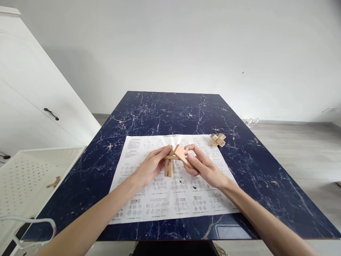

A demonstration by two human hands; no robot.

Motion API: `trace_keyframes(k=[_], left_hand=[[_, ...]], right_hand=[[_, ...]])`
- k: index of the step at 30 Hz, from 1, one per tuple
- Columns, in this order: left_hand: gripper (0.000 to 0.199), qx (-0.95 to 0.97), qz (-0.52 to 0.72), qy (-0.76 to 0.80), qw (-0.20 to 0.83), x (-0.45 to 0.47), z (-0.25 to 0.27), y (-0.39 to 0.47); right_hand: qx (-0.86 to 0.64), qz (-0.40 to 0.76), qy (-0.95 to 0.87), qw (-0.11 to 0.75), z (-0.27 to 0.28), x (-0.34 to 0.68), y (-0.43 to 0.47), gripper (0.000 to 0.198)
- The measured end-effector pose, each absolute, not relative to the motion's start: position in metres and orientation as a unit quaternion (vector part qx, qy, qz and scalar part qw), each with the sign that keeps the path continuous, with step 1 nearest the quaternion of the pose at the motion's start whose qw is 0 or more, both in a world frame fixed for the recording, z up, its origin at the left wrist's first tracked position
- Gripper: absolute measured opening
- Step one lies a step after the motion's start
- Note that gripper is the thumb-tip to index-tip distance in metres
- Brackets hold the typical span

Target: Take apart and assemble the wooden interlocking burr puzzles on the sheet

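Note:
Above the middle of a printed instruction sheet (157,208), both hands hold light wooden puzzle pieces. My left hand (152,165) is closed on a wooden puzzle piece (168,171) that hangs upright and bears a dark mark near its lower end. Pinched in my right hand (202,165) is another wooden puzzle piece (181,153), slanted, with its flat end toward the left. The pieces cross and touch between my fingers. How they fit together is partly hidden by the fingers.
An assembled wooden burr puzzle (218,140) sits at the sheet's upper right corner on the dark blue marbled table (170,110). Left of the table, a white perforated bin (23,181) holds a wooden piece (54,182). A white cable (50,222) loops near the table's left front corner.

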State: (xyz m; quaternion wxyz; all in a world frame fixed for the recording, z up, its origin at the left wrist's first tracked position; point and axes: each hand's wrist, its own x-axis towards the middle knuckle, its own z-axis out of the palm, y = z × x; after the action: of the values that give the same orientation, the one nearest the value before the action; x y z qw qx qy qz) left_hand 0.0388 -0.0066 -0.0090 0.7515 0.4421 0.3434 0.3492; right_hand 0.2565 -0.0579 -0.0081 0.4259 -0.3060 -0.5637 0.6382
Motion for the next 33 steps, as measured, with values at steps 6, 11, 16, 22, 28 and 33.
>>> trace_keyframes(k=[6, 11, 16, 22, 28, 33], left_hand=[[0.04, 0.423, 0.325, 0.331, 0.778, 0.041, -0.01, -0.009], [0.043, 0.41, 0.324, 0.316, 0.792, 0.042, -0.01, -0.011], [0.045, 0.401, 0.317, 0.331, 0.793, 0.042, -0.009, -0.011], [0.044, 0.405, 0.301, 0.338, 0.794, 0.04, -0.009, -0.011], [0.044, 0.369, 0.287, 0.294, 0.833, 0.042, -0.007, -0.012], [0.037, 0.384, 0.292, 0.248, 0.84, 0.04, 0.0, -0.016]], right_hand=[[-0.297, 0.601, -0.611, 0.42, -0.007, 0.253, -0.059, 0.033], [-0.308, 0.604, -0.599, 0.426, -0.01, 0.253, -0.058, 0.034], [-0.273, 0.687, -0.545, 0.397, -0.006, 0.254, -0.059, 0.037], [-0.238, 0.753, -0.495, 0.363, -0.003, 0.256, -0.059, 0.04], [-0.245, 0.743, -0.496, 0.377, -0.006, 0.251, -0.057, 0.044], [-0.281, 0.682, -0.551, 0.39, -0.016, 0.245, -0.057, 0.034]])
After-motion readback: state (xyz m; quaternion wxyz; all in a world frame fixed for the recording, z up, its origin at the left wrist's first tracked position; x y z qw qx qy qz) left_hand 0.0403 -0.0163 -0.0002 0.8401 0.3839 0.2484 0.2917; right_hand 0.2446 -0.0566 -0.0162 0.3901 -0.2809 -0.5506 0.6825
